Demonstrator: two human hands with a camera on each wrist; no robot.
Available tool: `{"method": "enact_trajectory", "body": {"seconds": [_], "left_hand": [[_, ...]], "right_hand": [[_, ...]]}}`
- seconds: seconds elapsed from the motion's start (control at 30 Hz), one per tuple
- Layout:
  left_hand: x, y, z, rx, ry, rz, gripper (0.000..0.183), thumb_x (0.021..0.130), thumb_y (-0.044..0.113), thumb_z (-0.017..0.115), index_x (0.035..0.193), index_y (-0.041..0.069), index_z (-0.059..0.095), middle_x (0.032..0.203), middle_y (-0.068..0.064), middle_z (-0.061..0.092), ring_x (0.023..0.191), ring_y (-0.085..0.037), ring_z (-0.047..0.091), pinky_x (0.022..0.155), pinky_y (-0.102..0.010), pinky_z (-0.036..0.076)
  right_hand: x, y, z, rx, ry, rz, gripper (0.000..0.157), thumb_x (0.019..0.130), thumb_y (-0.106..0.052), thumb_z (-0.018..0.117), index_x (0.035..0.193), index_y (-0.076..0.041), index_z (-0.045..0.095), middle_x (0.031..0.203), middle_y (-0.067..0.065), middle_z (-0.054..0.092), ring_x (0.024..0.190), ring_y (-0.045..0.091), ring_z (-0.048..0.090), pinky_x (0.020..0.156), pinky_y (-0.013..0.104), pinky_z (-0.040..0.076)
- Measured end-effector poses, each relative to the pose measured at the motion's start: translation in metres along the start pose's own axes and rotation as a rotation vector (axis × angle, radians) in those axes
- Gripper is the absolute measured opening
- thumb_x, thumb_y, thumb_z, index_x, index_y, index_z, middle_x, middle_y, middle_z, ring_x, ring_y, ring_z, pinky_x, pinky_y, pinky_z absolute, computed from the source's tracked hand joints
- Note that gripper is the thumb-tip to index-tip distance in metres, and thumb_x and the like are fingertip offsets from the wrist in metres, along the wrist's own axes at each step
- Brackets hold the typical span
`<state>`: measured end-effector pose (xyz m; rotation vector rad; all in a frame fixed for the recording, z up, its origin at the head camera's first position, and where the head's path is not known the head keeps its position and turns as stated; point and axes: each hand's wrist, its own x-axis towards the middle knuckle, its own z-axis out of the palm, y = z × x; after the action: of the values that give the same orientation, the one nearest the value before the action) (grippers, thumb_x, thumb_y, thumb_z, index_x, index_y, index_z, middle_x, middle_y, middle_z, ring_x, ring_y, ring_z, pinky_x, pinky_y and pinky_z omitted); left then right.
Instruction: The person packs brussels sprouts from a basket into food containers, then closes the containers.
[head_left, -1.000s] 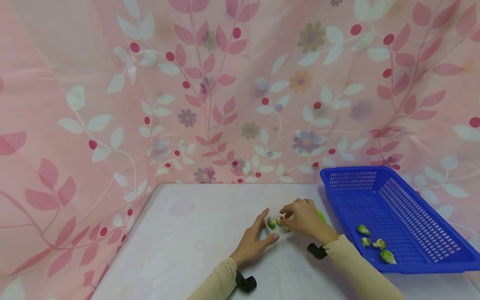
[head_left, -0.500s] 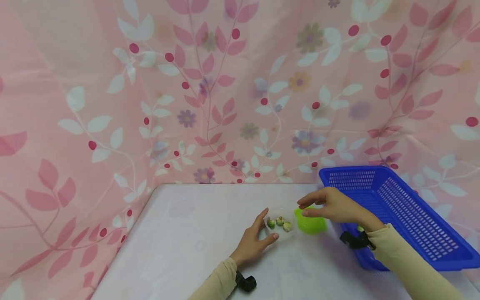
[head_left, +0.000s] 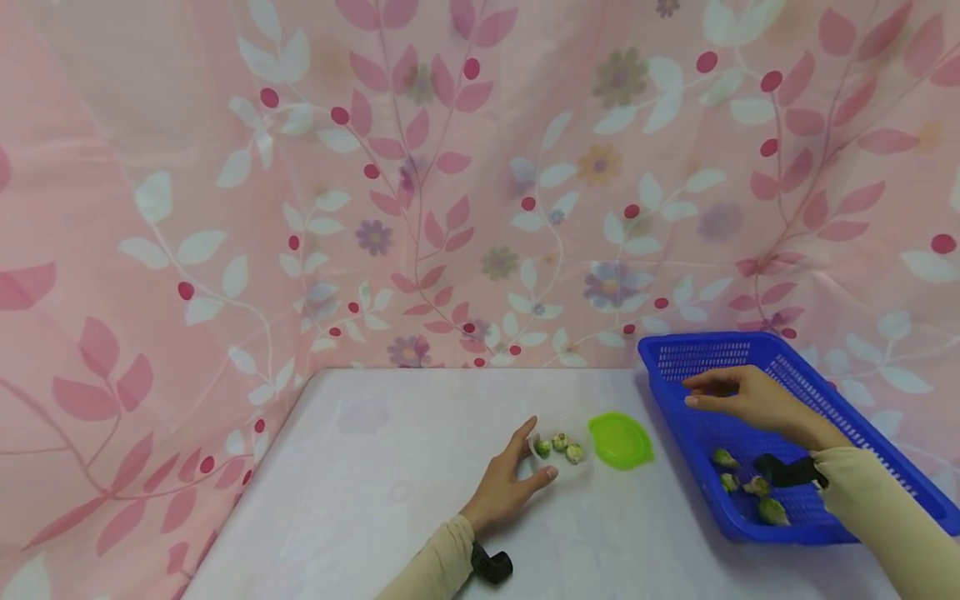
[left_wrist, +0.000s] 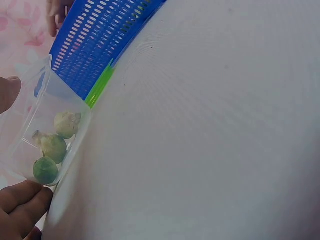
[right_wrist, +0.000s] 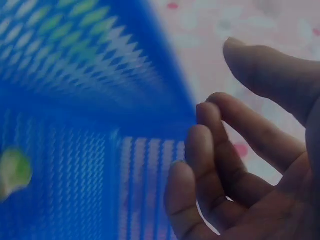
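Note:
My left hand (head_left: 504, 486) holds a small clear plastic container (left_wrist: 64, 95), its thumb on one side and fingers on the other. Three Brussels sprouts (left_wrist: 53, 147) lie inside the container. Over the blue basket (head_left: 686, 477) hovers my right hand (head_left: 761, 404), its fingers loosely bent with nothing between them. Below that hand, several Brussels sprouts (head_left: 772, 510) lie on the basket floor near its left wall. The right wrist view shows the right hand's thumb (right_wrist: 270, 65) apart from its fingertips.
A bright green lid (head_left: 621, 441) lies flat on the white table (head_left: 360, 500) between the container and the basket. Pink floral cloth (head_left: 480, 183) hangs behind the table and along its left side. Small black wrist cameras (head_left: 492, 565) are strapped to both wrists.
My right hand has left the container and moved right, past the green lid, to above the basket. Three sprouts now show plainly in the container. The left hand has stayed in place.

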<state>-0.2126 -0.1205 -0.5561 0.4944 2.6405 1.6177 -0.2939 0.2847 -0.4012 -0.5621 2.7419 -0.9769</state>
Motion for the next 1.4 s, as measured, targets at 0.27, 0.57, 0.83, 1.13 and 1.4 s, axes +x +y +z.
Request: {"method": "enact_trajectory", "body": {"seconds": [0.27, 0.57, 0.83, 1.13, 1.4], "left_hand": [[-0.001, 0.003, -0.001, -0.007, 0.003, -0.014, 0.082, 0.102, 0.048, 0.069, 0.17, 0.034, 0.024, 0.167, -0.015, 0.043, 0.149, -0.035, 0.051, 0.121, -0.064, 0.037], [-0.004, 0.002, 0.002, 0.001, -0.004, -0.03, 0.083, 0.102, 0.054, 0.067, 0.17, 0.037, 0.021, 0.164, -0.017, 0.047, 0.148, -0.034, 0.052, 0.12, -0.062, 0.039], [-0.003, 0.0, 0.002, 0.009, -0.004, -0.017, 0.084, 0.102, 0.054, 0.067, 0.17, 0.036, 0.021, 0.166, -0.015, 0.045, 0.147, -0.035, 0.053, 0.119, -0.062, 0.04], [0.0, 0.001, 0.001, 0.006, -0.004, -0.02, 0.085, 0.102, 0.054, 0.067, 0.17, 0.033, 0.021, 0.166, -0.015, 0.045, 0.148, -0.034, 0.052, 0.12, -0.062, 0.039], [0.001, 0.002, 0.0, 0.004, -0.008, -0.026, 0.085, 0.102, 0.053, 0.067, 0.171, 0.03, 0.022, 0.165, -0.017, 0.046, 0.148, -0.034, 0.052, 0.121, -0.062, 0.039]], "right_hand": [[0.001, 0.035, -0.003, -0.064, -0.134, -0.022, 0.056, 0.096, -0.03, 0.081, 0.135, 0.008, 0.067, 0.128, 0.026, 0.073, 0.112, 0.037, 0.073, 0.088, 0.045, 0.062], [-0.002, 0.064, 0.002, -0.036, -0.325, 0.025, 0.051, 0.088, -0.015, 0.086, 0.128, 0.011, 0.067, 0.112, 0.019, 0.074, 0.101, 0.03, 0.07, 0.081, 0.041, 0.061], [-0.005, 0.074, 0.011, 0.035, -0.397, 0.09, 0.041, 0.093, -0.009, 0.08, 0.127, 0.008, 0.066, 0.102, 0.012, 0.071, 0.093, 0.025, 0.068, 0.074, 0.038, 0.061], [-0.002, 0.082, 0.012, 0.157, -0.442, 0.092, 0.019, 0.106, -0.009, 0.061, 0.12, 0.004, 0.057, 0.082, 0.004, 0.059, 0.068, 0.014, 0.053, 0.059, 0.027, 0.047], [0.001, 0.088, 0.014, 0.081, -0.363, 0.026, 0.018, 0.107, -0.013, 0.062, 0.116, 0.002, 0.065, 0.077, 0.003, 0.06, 0.062, 0.011, 0.053, 0.055, 0.025, 0.044]]}}
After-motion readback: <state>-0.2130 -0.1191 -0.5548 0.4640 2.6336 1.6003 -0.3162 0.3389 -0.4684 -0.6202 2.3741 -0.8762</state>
